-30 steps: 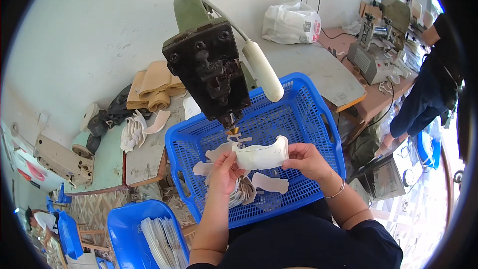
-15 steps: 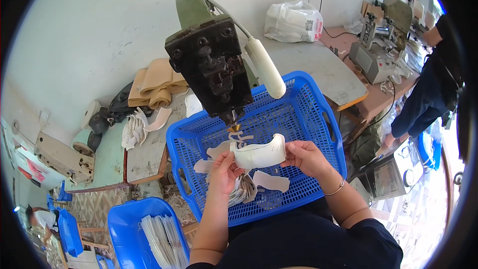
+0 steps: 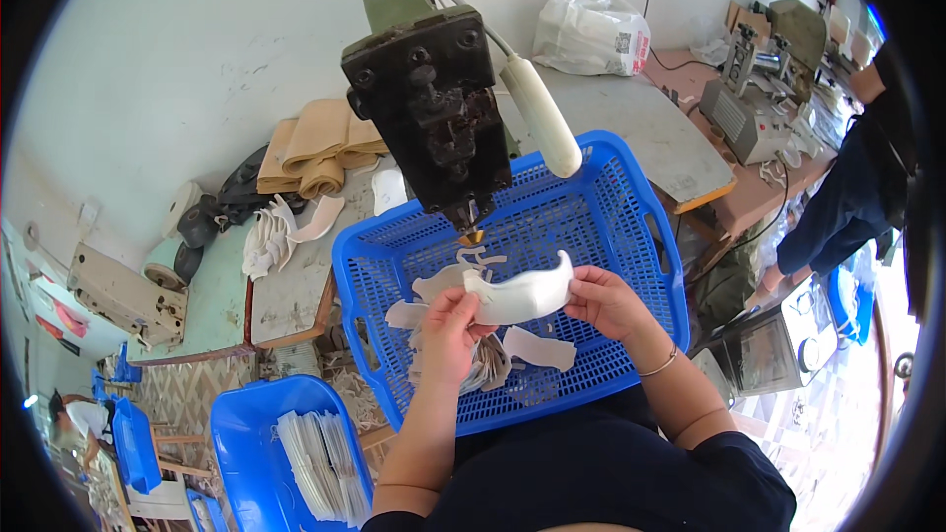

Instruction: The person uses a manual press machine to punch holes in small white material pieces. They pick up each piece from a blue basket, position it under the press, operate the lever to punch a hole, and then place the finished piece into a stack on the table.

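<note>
A curved white cut-out piece of sheet material (image 3: 522,299) is stretched between my two hands, its ends turned upward. My left hand (image 3: 451,335) pinches its left end, and my right hand (image 3: 603,300) grips the right end between thumb and fingers. Beneath them stands a blue plastic basket (image 3: 662,313) with slotted walls. Inside it lie a loose pale piece (image 3: 540,348) and a bundle of similar pieces (image 3: 485,370). Just beyond the held piece hangs the black head of a green machine (image 3: 434,118), with a brass-coloured tip (image 3: 472,236) pointing down.
A white lamp (image 3: 544,118) hangs beside the machine head. At lower left, a blue tub (image 3: 236,433) holds stacked white sheets. Tan rolled material (image 3: 320,153) and white cut pieces lie on the left table. On the right, another person (image 3: 838,207) stands near a bench machine (image 3: 744,123).
The held piece has tipped so its smooth outer face shows more, and its right end rises higher. Both hands keep their hold. The whole view has shifted slightly.
</note>
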`<state>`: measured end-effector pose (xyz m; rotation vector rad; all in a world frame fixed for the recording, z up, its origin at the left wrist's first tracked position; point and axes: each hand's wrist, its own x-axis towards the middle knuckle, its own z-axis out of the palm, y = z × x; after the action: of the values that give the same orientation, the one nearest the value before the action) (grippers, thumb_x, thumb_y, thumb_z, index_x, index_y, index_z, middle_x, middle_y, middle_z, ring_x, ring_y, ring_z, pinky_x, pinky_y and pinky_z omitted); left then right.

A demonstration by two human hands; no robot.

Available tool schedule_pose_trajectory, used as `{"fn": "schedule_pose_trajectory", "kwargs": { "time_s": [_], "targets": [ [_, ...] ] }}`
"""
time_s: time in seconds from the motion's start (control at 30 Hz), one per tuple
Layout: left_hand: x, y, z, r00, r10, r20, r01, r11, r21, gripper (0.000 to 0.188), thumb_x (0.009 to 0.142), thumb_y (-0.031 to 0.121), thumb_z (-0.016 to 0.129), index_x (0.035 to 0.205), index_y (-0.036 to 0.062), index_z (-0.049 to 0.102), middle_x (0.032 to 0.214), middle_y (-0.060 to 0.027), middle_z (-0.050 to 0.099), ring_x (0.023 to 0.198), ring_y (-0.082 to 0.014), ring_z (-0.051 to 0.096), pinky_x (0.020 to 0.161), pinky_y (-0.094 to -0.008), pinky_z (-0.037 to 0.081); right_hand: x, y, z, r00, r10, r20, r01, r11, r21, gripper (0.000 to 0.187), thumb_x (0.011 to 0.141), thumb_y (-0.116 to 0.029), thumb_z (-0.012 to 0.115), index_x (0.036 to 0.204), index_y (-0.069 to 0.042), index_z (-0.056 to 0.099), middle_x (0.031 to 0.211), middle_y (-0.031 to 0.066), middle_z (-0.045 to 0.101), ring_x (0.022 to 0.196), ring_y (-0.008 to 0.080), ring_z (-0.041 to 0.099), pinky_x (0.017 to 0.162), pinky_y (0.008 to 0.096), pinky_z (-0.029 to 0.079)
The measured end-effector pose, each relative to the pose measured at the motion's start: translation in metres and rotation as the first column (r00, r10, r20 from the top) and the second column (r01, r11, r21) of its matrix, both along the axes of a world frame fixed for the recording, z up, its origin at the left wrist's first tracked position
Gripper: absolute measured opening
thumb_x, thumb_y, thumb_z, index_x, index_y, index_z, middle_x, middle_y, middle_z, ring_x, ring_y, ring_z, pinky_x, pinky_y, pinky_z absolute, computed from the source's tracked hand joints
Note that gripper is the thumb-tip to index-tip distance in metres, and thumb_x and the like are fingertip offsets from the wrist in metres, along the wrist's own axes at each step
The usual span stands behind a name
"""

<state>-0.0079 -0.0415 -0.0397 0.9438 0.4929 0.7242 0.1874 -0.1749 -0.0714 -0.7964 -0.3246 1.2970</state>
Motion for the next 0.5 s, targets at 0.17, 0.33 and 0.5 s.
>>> {"fn": "schedule_pose_trajectory", "kwargs": {
  "time_s": [0.17,0.33,0.5],
  "targets": [
    [0.005,-0.001,0.013,0.997,0.033,-0.076,-0.009,0.953,0.303,0.018,0.084,0.011,0.060,0.098,0.0006,0.059,0.085,-0.0052,0.062,0.075,-0.0095,0.058,0.065,-0.0249,0.050,0.000,-0.001,0.000,0.999,0.015,0.030,-0.019,0.990,0.137,0.021,0.081,-0.003,0.059,0.102,-0.002,0.055,0.098,0.0086,0.060,0.088,0.0172,0.060,0.079,0.0300,0.053],
    [0.019,0.008,0.034,0.998,0.024,-0.052,-0.004,0.940,0.342,0.016,0.082,0.011,0.063,0.093,0.0003,0.060,0.081,-0.0041,0.062,0.070,-0.0079,0.057,0.061,-0.0217,0.048,-0.001,0.005,0.014,0.999,-0.034,0.041,0.027,0.987,0.159,0.021,0.081,-0.001,0.058,0.101,-0.004,0.055,0.100,0.0077,0.060,0.091,0.0169,0.060,0.082,0.0306,0.051],
    [0.027,0.017,0.040,0.990,0.095,-0.102,-0.047,0.916,0.398,0.015,0.079,0.011,0.066,0.087,-0.0007,0.060,0.078,-0.0065,0.062,0.066,-0.0116,0.059,0.057,-0.0239,0.049,-0.001,0.013,0.013,0.999,-0.024,0.028,0.020,0.989,0.148,0.021,0.081,0.001,0.057,0.102,-0.004,0.055,0.103,0.0085,0.059,0.094,0.0180,0.059,0.084,0.0307,0.050]
  ]
}}
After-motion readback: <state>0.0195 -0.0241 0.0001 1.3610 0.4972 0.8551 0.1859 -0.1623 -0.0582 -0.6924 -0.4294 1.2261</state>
